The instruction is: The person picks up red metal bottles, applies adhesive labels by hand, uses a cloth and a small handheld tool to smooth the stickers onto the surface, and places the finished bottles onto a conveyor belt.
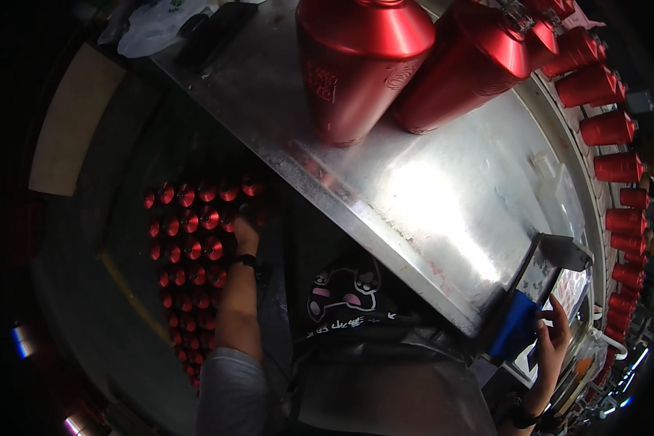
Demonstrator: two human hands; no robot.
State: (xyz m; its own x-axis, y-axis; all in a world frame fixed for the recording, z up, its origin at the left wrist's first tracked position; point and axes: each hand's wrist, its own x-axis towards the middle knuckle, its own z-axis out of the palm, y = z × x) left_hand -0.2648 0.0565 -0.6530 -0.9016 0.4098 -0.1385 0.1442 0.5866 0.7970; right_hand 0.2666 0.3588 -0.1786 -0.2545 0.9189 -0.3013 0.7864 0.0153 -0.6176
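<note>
My left hand (245, 231) reaches down among rows of red metal bottles (212, 248) that stand low on the left. Its fingers are lost in the dark, so their grip does not show. On the right, my right hand (556, 333) has its fingers apart at the edge of a blue piece (514, 325), which sits by a dark metal bracket (565, 252). The fingertips look to be touching or just beside that piece. Large red bottles (363, 69) with cone-shaped shoulders stand on the metal table at the top, one of them (461, 69) leaning in the picture.
A shiny metal table (385, 171) crosses the middle, its straight front edge near my body. Beyond it, a curved conveyor (585, 163) carries a line of red bottles (618, 167). A white plastic bag (156, 27) and a dark flat object (214, 36) lie at the upper left.
</note>
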